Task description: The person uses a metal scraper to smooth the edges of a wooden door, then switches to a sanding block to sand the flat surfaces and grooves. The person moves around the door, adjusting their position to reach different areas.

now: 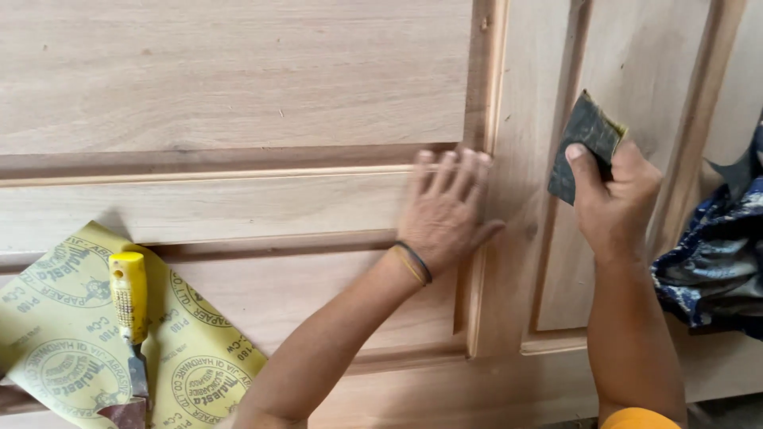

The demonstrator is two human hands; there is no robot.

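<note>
One folded sandpaper piece (586,144) sticks up from the right hand (616,199) grip

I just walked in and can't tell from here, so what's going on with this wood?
A person is leaning over a bare wooden panelled door. The right hand grips a folded dark piece of sandpaper against the wood by a moulded groove. The left hand lies flat on the door, fingers spread. At lower left, a yellow-handled scraper rests on a yellow sheet of sandpaper. A blue patterned cloth sits at the right edge.
</note>
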